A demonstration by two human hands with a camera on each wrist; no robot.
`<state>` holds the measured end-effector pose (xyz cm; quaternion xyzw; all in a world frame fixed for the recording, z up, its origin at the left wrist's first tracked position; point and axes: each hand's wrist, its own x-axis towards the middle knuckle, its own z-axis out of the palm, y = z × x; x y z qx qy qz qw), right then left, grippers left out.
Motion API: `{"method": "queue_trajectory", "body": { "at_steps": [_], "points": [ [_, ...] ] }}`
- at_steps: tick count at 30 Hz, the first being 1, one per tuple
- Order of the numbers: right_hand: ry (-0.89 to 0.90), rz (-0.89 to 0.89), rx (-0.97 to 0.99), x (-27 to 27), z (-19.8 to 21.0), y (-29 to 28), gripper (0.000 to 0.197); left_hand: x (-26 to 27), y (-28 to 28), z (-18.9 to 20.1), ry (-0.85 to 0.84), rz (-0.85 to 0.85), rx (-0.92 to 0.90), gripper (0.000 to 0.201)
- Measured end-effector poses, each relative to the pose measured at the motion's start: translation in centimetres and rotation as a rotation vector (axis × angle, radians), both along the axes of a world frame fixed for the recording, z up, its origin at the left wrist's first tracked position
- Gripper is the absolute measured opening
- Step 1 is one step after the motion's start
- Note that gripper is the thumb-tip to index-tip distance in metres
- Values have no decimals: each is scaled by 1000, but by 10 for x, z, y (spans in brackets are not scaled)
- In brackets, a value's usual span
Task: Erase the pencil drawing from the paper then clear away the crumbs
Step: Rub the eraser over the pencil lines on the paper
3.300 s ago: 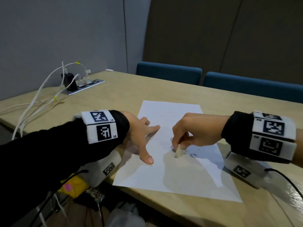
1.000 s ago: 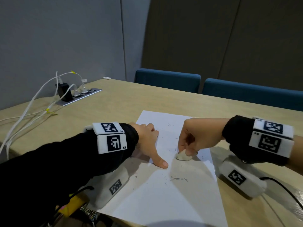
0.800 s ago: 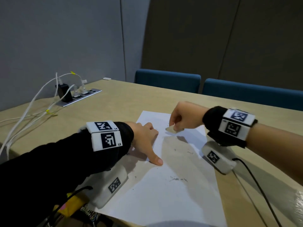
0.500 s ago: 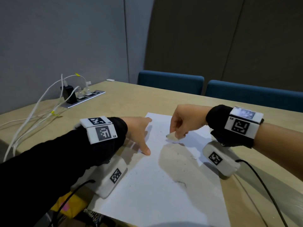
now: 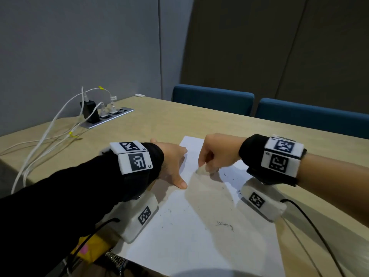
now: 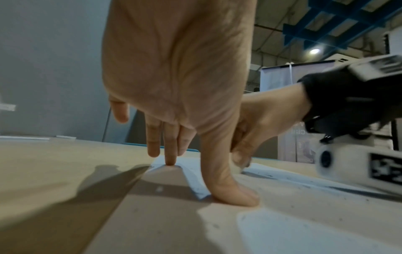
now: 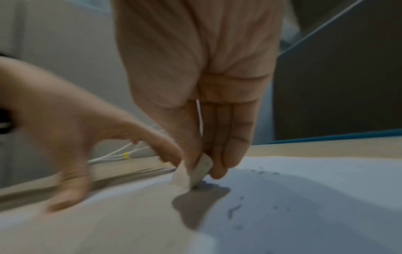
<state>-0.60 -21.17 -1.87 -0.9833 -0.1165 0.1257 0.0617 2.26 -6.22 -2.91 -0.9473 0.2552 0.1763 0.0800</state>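
Observation:
A white sheet of paper (image 5: 179, 236) lies on the wooden table (image 5: 159, 120) in front of me. My right hand (image 5: 215, 154) pinches a small white eraser (image 5: 199, 171), whose lower edge touches the paper (image 7: 326, 189) near its far end; the eraser (image 7: 195, 173) shows between thumb and fingers in the right wrist view. My left hand (image 5: 171, 166) is spread, thumb (image 6: 230, 192) and fingertips pressing the paper's left edge (image 6: 195, 187). Dark eraser crumbs (image 5: 224, 224) lie scattered over the sheet, more crumbs (image 7: 234, 209) beside the eraser.
A power strip (image 5: 107, 116) with a black adapter and white cables (image 5: 46, 136) sits at the table's far left. Two blue chairs (image 5: 211, 96) stand behind the far edge. A yellow object (image 5: 87, 248) hangs below the near table edge.
My right hand has moved the eraser back and forth along the paper, from the middle to the far end, then slightly nearer. Crumbs have spread. My left hand shifted a little on the left edge.

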Motion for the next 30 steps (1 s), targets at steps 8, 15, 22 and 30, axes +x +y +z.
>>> {"method": "queue_trajectory", "body": {
  "at_steps": [8, 15, 22, 30],
  "points": [
    [-130, -68, 15, 13, 1, 11, 18, -5, 0, 0, -50, -16, 32, 91],
    [-83, -54, 41, -3, 4, -11, 17, -2, 1, 2, 28, -39, 6, 89],
    [104, 29, 53, -44, 6, -25, 20, -1, -3, 4, 80, -92, 82, 86],
    [-71, -141, 13, -35, 3, -51, 16, -19, -16, 5, 35, -238, 108, 80]
  ]
}}
